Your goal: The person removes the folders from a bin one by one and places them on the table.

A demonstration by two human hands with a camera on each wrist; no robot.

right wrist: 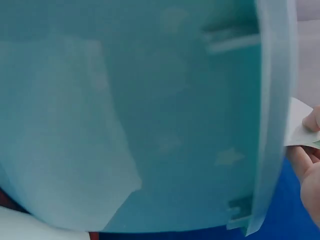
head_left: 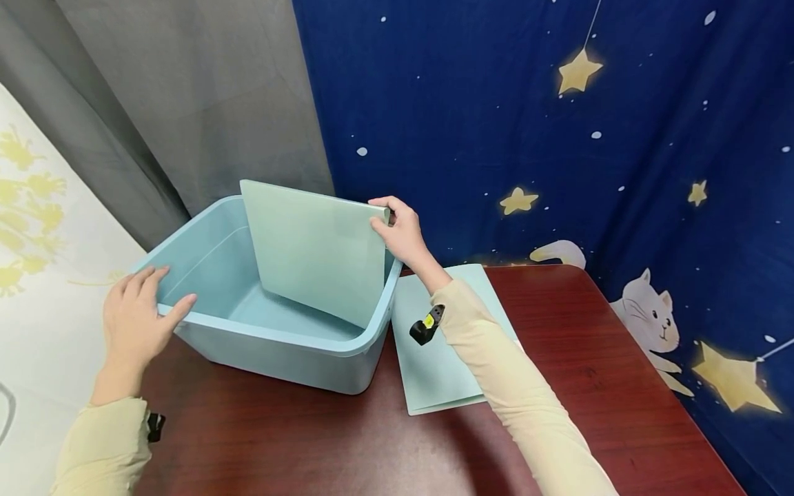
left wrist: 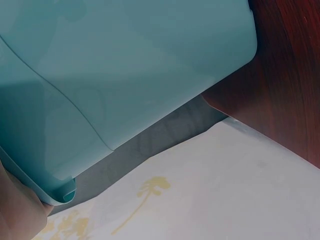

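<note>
Fingers and thumb of a person's right hand (head_left: 403, 234) pinch the upper right corner of a pale mint-green, flat rectangular folder (head_left: 316, 255), which stands tilted inside a light blue, open-topped plastic bin (head_left: 298, 362), its upper edge rising above the rim. The left hand (head_left: 136, 313) grips the bin's near left corner, its fingers hooked over the rim. A second pale mint-green folder (head_left: 434, 344) lies flat to the right of the bin, partly beneath the right forearm, on a glossy reddish-brown, wood-grain surface (head_left: 260, 427). Cream sleeves (head_left: 515, 386) cover both forearms. Behind hangs a navy blue curtain (head_left: 446, 103) printed with yellow stars and a white cat, beside a plain grey curtain (head_left: 205, 89).
</note>
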